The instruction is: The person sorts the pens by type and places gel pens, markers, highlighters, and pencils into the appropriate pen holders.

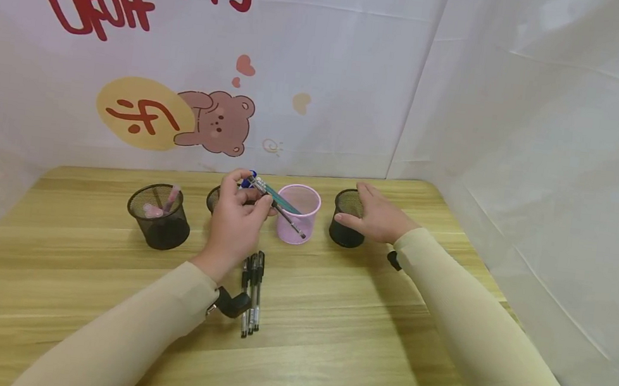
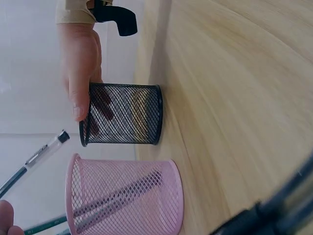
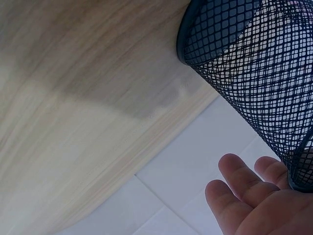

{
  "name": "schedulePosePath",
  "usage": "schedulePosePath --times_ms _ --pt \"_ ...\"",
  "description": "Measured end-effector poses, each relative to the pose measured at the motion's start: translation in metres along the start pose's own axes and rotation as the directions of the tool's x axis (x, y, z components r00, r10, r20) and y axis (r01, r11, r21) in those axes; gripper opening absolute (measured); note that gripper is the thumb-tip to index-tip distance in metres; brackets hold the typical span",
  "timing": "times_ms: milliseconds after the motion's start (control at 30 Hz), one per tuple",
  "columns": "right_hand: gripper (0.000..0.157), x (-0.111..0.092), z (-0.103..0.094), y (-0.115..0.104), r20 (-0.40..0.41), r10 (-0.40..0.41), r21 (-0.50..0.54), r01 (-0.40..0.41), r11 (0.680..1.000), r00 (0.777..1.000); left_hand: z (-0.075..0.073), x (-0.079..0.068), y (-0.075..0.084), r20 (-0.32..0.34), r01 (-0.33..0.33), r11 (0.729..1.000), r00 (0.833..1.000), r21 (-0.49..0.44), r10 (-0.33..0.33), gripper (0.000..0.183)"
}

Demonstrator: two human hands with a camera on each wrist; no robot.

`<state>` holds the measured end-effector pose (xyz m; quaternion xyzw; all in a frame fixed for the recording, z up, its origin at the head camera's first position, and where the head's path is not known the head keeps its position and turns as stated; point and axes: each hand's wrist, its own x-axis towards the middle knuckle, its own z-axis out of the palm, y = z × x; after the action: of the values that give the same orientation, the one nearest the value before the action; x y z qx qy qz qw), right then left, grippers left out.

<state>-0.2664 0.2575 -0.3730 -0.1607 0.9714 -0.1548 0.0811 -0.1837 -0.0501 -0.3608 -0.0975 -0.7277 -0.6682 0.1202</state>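
My left hand (image 1: 237,220) pinches a clear-barrelled pen (image 1: 289,221) beside the pink mesh pen cup (image 1: 295,233). The pen slants downward to the right, across the front of the cup. Two green pencils (image 2: 46,224) stand in the pink cup and lean toward my left fingers. At the right, my right hand (image 1: 381,217) holds a black mesh pen cup (image 1: 346,234) by its rim, thumb on the near side. That cup stands upright on the table. Part of its far side is hidden by the hand.
Several black-capped pens (image 1: 253,295) lie side by side on the wooden table (image 1: 315,346). Farther left stands a black mesh cup (image 1: 167,231) with pink pens. Another black mesh cup (image 1: 213,198), partly behind my left hand, has something blue above it. White cloth (image 1: 333,81) hangs behind.
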Motion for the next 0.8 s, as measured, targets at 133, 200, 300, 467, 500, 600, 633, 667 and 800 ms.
schedulePosePath --times_ms 133,200,300,467,500,600,633,667,800 --pt "0.121 0.001 0.0 0.001 0.001 0.007 0.004 -0.007 1.0 1.0 0.006 0.003 0.001 -0.027 -0.003 1.0 1.0 -0.028 0.002 0.053" --pt "0.12 0.001 0.0 0.001 0.003 0.009 0.008 -0.009 1.0 1.0 0.009 0.004 0.002 -0.041 -0.007 0.999 0.999 -0.04 0.006 0.053" --pt "0.12 0.001 0.0 0.001 0.006 0.008 0.006 -0.008 1.0 1.0 0.013 0.006 0.005 -0.075 -0.022 0.998 0.997 -0.064 0.017 0.051" --pt "0.12 0.0 0.0 -0.001 0.015 0.011 -0.001 -0.011 1.0 1.0 0.022 0.009 0.008 -0.132 -0.079 0.986 0.989 -0.145 0.06 0.047" --pt "0.119 0.0 0.0 -0.001 0.015 0.012 -0.001 -0.012 1.0 1.0 0.023 0.01 0.008 -0.14 -0.092 0.984 0.988 -0.156 0.07 0.046" --pt "0.118 0.0 0.0 -0.001 0.016 0.015 0.001 -0.015 1.0 1.0 0.028 0.013 0.008 -0.155 -0.106 0.983 0.984 -0.152 0.083 0.043" --pt "0.118 0.0 0.0 -0.001 0.014 0.016 0.002 -0.016 1.0 1.0 0.029 0.014 0.007 -0.158 -0.106 0.984 0.984 -0.141 0.083 0.043" --pt "0.118 0.0 0.0 -0.001 0.015 0.015 0.003 -0.016 1.0 1.0 0.031 0.015 0.006 -0.159 -0.103 0.986 0.984 -0.132 0.082 0.043" --pt "0.12 0.001 0.001 0.0 0.015 0.013 -0.002 -0.013 1.0 1.0 0.037 0.017 0.003 -0.159 -0.098 0.988 0.984 -0.119 0.078 0.043"
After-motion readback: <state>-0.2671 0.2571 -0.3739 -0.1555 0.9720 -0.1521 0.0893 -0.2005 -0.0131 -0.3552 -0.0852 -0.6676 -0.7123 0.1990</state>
